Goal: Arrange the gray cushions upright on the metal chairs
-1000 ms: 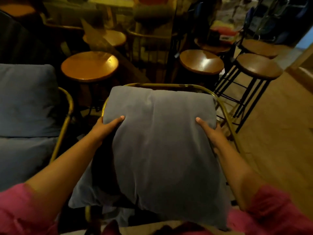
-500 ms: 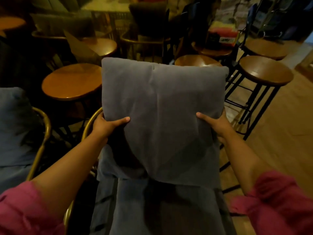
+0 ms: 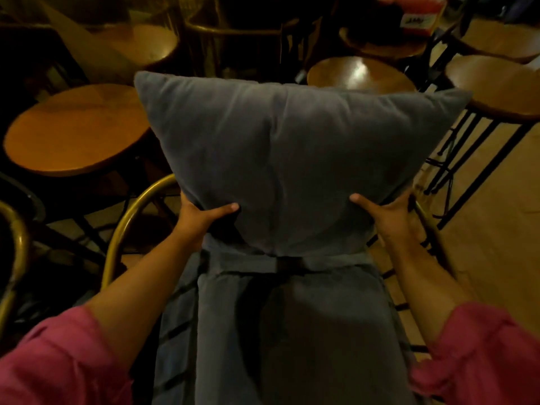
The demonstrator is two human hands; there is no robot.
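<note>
A gray cushion (image 3: 280, 159) stands upright at the back of a brass-coloured metal chair (image 3: 131, 211), its lower edge meeting the gray seat cushion (image 3: 286, 331). My left hand (image 3: 201, 214) grips the cushion's lower left side, thumb on the front. My right hand (image 3: 388, 217) grips its lower right side the same way. The chair's backrest is hidden behind the cushion; only its curved side rails show.
Round wooden stools stand close around: one at the left (image 3: 76, 130), one behind the cushion (image 3: 359, 74), one at the right (image 3: 496, 86) on black legs. Another brass chair rail (image 3: 14, 244) is at the far left. Wooden floor (image 3: 496, 235) lies to the right.
The cushion went from lying tilted over the chair to standing upright against its back. Both hands slid down to its lower corners, and the view moved closer.
</note>
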